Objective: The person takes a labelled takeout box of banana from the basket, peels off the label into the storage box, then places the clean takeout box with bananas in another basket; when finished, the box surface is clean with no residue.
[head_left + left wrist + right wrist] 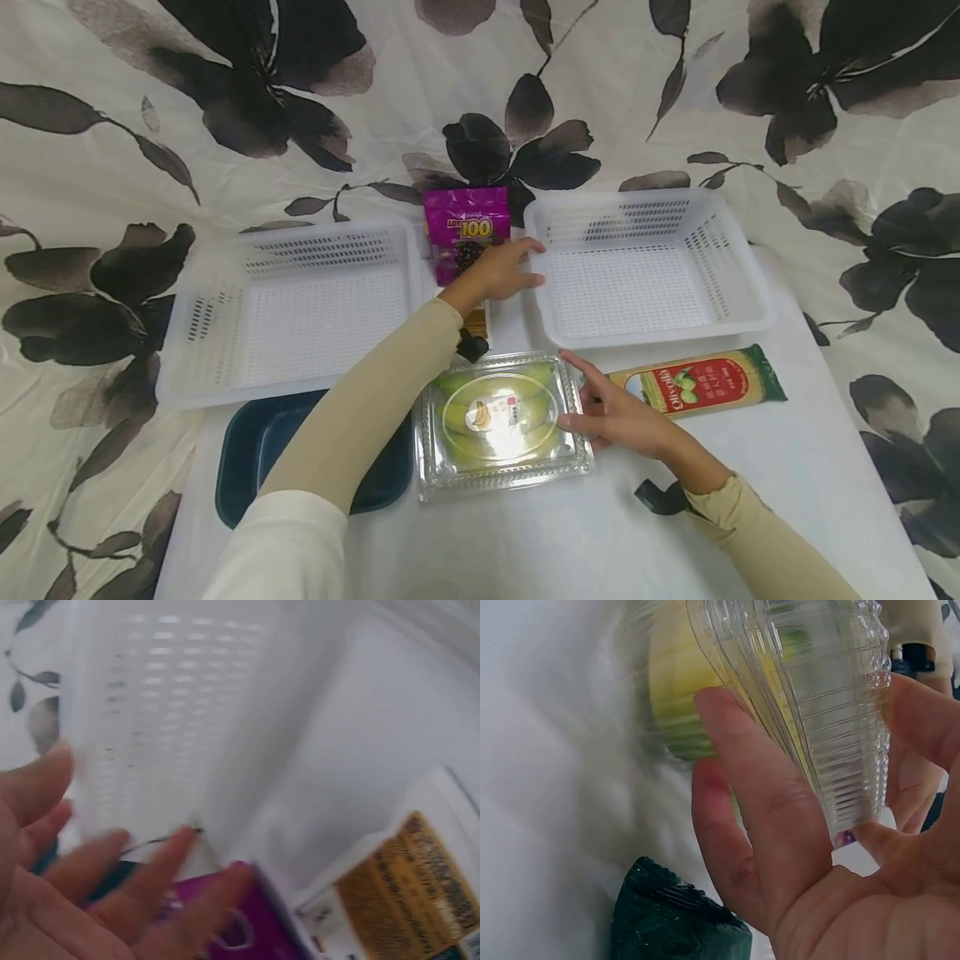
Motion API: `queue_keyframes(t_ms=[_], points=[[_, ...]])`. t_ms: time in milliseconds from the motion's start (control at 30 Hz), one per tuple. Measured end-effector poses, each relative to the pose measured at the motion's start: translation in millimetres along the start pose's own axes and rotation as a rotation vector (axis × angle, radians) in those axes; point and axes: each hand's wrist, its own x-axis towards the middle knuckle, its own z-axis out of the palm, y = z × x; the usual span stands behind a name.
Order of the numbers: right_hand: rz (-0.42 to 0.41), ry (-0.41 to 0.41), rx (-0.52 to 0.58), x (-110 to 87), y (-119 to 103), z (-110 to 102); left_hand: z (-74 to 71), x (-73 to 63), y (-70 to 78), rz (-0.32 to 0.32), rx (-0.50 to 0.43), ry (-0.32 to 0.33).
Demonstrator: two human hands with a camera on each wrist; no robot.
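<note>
White basket [630,292]: 1 o'clock of banana box [495,417]; don't clip its rim. Box: mid tabletop [480,550], can't tell if raised. Keep level, load the rim; thin plastic likely flexes. Pasta pack [705,382]: box's 3 o'clock, don't snag. Right grip [626,421]: curled, pinching box's 3 o'clock edge. Left grip [504,271]: spread, nothing held, near basket's 9 o'clock rim; better supporting box's 9 o'clock side. Purple pouch [463,233]: box's 12 o'clock.

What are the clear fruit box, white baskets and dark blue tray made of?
Fruit box: seemingly thin, glossy plastic, transparent with glinting ridges. White baskets: probably moulded plastic, satin, their walls slotted. Blue tray: perhaps smooth plastic, given its rounded corners; coated metal is possible.
</note>
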Motion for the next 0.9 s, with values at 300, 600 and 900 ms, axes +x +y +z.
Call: queue_keyframes(t_ms=[300,600,900], points=[[-0.069,0.012,-0.180,-0.2,-3.8,-3.1,-22.3,-74.9,3.0,0.193,0.190,0.073],[-0.283,0.366,-0.724,-14.4,-40.5,-2.8,-22.3,-172.5,-11.6,0.179,0.084,0.236],[-0.487,0.257,-0.808,-3.5,-93.6,16.5,11.7,-223.9,-42.5,0.105,0.009,0.424]])
